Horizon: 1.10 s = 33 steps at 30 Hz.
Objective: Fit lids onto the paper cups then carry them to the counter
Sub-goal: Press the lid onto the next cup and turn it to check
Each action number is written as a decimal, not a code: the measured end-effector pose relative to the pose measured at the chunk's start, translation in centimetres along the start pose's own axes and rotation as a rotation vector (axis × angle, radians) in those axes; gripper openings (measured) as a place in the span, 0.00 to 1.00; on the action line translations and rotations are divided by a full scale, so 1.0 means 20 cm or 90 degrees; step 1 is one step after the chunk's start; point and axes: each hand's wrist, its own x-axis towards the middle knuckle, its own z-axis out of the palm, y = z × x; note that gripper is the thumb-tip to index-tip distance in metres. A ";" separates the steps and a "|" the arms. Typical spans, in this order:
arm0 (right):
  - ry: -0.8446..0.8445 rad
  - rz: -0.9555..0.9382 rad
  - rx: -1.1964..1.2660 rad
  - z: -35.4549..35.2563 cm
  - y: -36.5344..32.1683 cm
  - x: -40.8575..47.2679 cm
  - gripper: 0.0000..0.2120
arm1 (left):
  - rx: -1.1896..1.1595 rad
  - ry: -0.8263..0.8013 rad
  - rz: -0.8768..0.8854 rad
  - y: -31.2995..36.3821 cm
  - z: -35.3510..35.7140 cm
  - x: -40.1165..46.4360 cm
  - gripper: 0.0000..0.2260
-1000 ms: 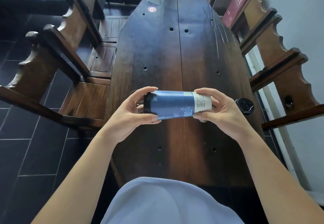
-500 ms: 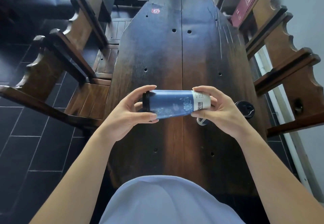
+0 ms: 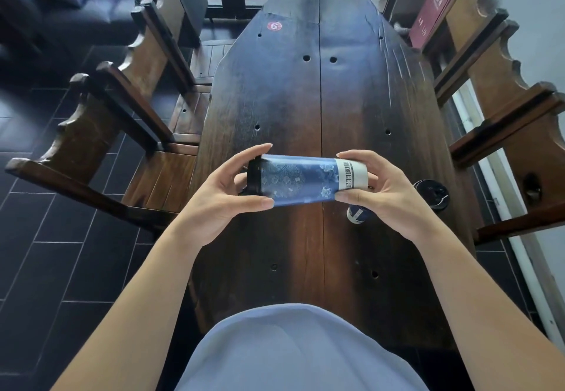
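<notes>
Paper cup [image 3: 301, 181] — held sideways, left hand [image 3: 224, 198] gripping its lid [image 3: 253, 176], right hand [image 3: 377, 195] its base — needs firm lid seating next.

Long dark wooden table [image 3: 321, 100], carved benches [image 3: 101, 121] alongside, black tiled floor [image 3: 61, 268].

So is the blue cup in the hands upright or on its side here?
On its side: the blue paper cup lies horizontally between the left hand and right hand, black lid end leftward.
</notes>
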 end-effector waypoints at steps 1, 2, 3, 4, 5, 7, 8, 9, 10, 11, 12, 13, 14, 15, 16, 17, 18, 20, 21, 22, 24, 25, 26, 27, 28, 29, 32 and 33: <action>-0.003 0.008 -0.004 0.00 0.00 0.00 0.29 | 0.009 0.003 0.005 0.00 0.00 0.00 0.35; -0.006 0.015 -0.006 -0.01 0.01 0.00 0.28 | 0.009 0.012 0.005 0.00 0.00 0.00 0.34; -0.010 0.019 -0.005 -0.01 0.01 0.00 0.29 | 0.002 0.022 0.004 0.00 0.00 0.00 0.32; -0.016 0.017 0.003 -0.01 0.01 0.00 0.30 | -0.005 0.030 0.002 0.01 0.01 0.00 0.30; -0.022 0.011 0.013 -0.01 0.02 0.00 0.32 | -0.008 0.035 -0.001 0.01 0.02 -0.01 0.28; -0.028 0.001 0.032 -0.01 0.02 0.00 0.34 | -0.009 0.042 -0.007 0.00 0.03 -0.01 0.26; -0.024 -0.002 0.043 -0.01 0.02 -0.01 0.34 | -0.010 0.045 -0.010 0.00 0.03 -0.01 0.25; -0.019 -0.006 0.054 0.00 0.02 -0.01 0.34 | -0.012 0.047 -0.013 -0.01 0.04 -0.01 0.26; -0.013 -0.008 0.059 0.00 0.02 -0.01 0.33 | -0.016 0.047 -0.014 -0.01 0.04 -0.01 0.27; -0.009 -0.009 0.058 -0.01 0.03 -0.01 0.32 | -0.017 0.044 -0.011 -0.01 0.04 -0.02 0.29; -0.011 -0.008 0.055 -0.01 0.03 -0.01 0.32 | -0.014 0.040 -0.005 -0.01 0.04 -0.02 0.31; -0.015 -0.005 0.053 -0.01 0.04 -0.02 0.31 | -0.009 0.035 0.002 -0.02 0.04 -0.02 0.33; -0.018 -0.001 0.052 -0.02 0.04 -0.02 0.31 | -0.003 0.032 0.006 -0.02 0.04 -0.03 0.34; -0.016 0.001 0.050 -0.02 0.05 -0.02 0.31 | 0.000 0.031 0.007 -0.02 0.04 -0.03 0.34; -0.014 0.001 0.046 -0.02 0.05 -0.03 0.31 | 0.001 0.033 0.007 -0.02 0.04 -0.03 0.34; -0.012 -0.002 0.039 -0.02 0.04 -0.03 0.32 | 0.002 0.037 0.008 -0.02 0.04 -0.03 0.33; -0.012 -0.005 0.033 -0.02 0.04 -0.03 0.33 | 0.002 0.042 0.008 -0.02 0.04 -0.03 0.33; -0.015 -0.012 0.030 -0.02 0.03 -0.03 0.35 | -0.003 0.051 0.001 -0.02 0.05 -0.04 0.31; -0.016 -0.015 0.032 -0.02 0.03 -0.04 0.35 | -0.005 0.055 -0.004 -0.02 0.05 -0.04 0.31; -0.019 -0.019 0.034 -0.02 0.03 -0.04 0.34 | -0.007 0.056 -0.009 -0.02 0.05 -0.04 0.30; -0.025 -0.016 0.045 -0.02 0.03 -0.04 0.31 | -0.011 0.050 -0.014 -0.02 0.05 -0.04 0.31; -0.024 -0.013 0.047 -0.02 0.03 -0.04 0.30 | -0.010 0.043 -0.013 -0.03 0.05 -0.05 0.33; -0.019 -0.013 0.042 -0.02 0.03 -0.05 0.29 | -0.003 0.036 -0.009 -0.03 0.04 -0.05 0.34; -0.015 -0.013 0.036 -0.02 0.03 -0.05 0.29 | 0.010 0.030 -0.004 -0.03 0.04 -0.05 0.35; -0.013 -0.010 0.033 -0.02 0.03 -0.06 0.29 | 0.023 0.028 -0.001 -0.03 0.05 -0.05 0.35; -0.012 -0.008 0.031 -0.03 0.03 -0.06 0.30 | 0.031 0.030 -0.001 -0.02 0.05 -0.05 0.34; -0.023 -0.014 0.038 -0.03 0.03 -0.07 0.34 | 0.026 0.047 -0.010 -0.02 0.05 -0.05 0.31; -0.024 -0.019 0.040 -0.03 0.03 -0.07 0.34 | 0.021 0.048 -0.013 -0.02 0.06 -0.05 0.30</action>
